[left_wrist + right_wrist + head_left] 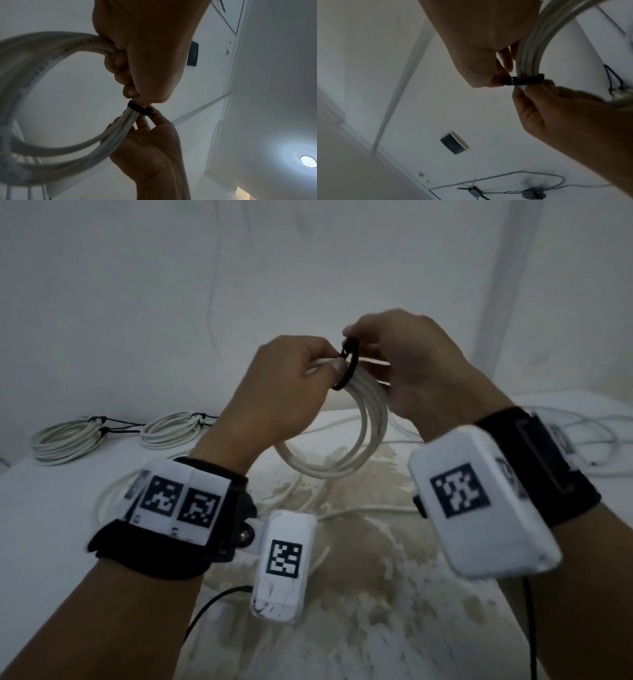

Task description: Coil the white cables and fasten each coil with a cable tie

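You hold a coil of white cable (pixel 356 422) in the air above the table (pixel 51 508), between your two hands. Your left hand (pixel 277 392) grips the upper part of the coil, with the fingers curled around the bundled strands. Your right hand (pixel 411 364) pinches the black cable tie (pixel 347 368), which goes as a loop around the strands just beside your left thumb. In the left wrist view the tie (pixel 140 109) sits tightly on the bundle, and the fingers of the right hand (pixel 150 148) also support the strands below it. On the far left of the table two finished coils (pixel 68 440) lie side by side, each one already bound with a black tie. More loose white cable (pixel 582 440) lies on the right side of the table, well apart from the coil in your hands.
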